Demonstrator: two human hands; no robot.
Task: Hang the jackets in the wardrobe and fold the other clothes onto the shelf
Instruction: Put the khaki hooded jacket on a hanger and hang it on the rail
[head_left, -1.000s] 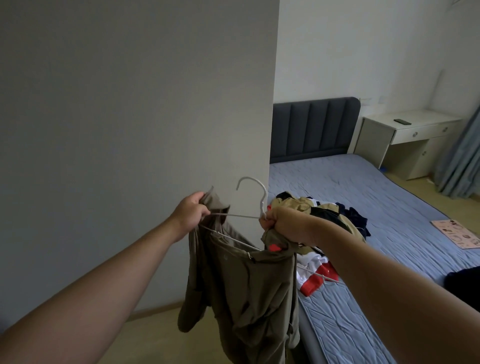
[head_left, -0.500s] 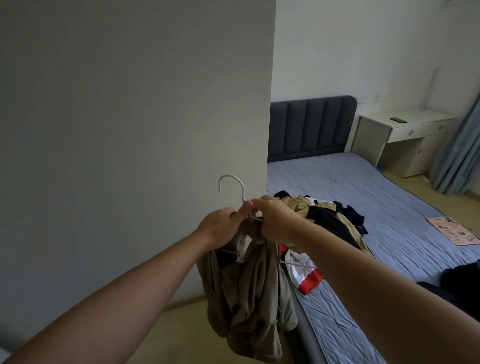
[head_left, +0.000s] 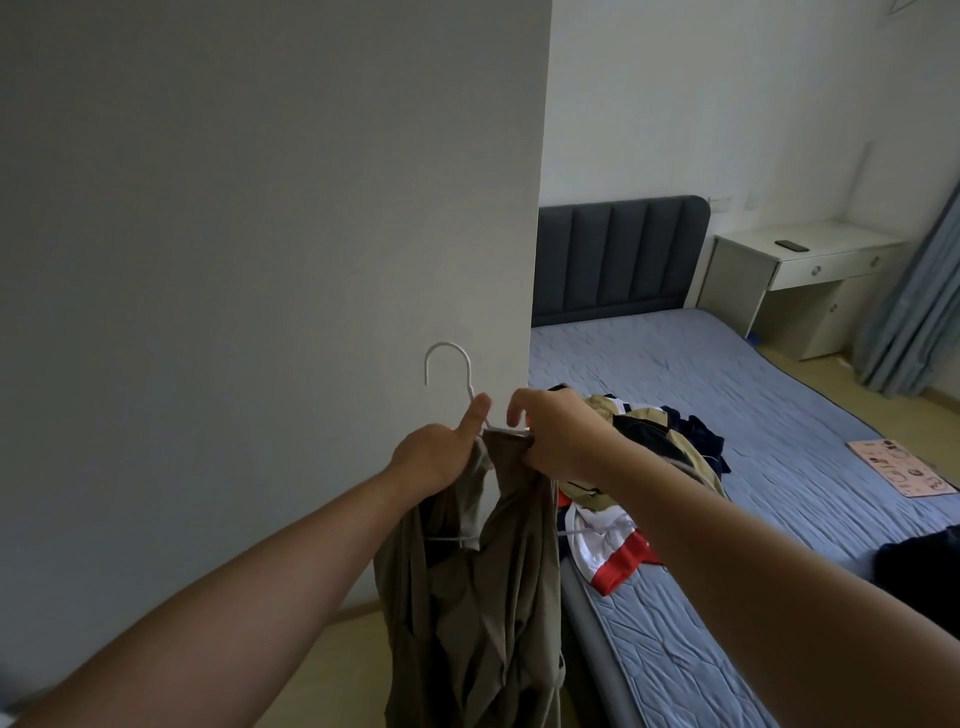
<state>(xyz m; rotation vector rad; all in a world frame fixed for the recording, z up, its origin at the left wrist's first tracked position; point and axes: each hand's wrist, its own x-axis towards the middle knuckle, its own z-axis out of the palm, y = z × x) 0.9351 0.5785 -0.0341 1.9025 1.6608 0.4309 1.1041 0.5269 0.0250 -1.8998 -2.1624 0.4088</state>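
Note:
An olive-brown jacket hangs in front of me on a white wire hanger, whose hook points up and left. My left hand grips the jacket's collar and the hanger's neck, thumb raised along the wire. My right hand pinches the jacket's collar and the hanger wire just right of it. A pile of other clothes lies on the bed behind my right arm, with a white, red and navy garment at its near side. The wardrobe's inside is not in view.
A tall grey panel fills the left half, close behind the hanger. The bed with a blue quilt and dark headboard lies to the right. A white desk, a curtain, a pink sheet and a dark garment are farther right.
My hands came together at the hanger's neck, bunching the jacket, which was spread between them a second ago. The hanger hook has shifted left.

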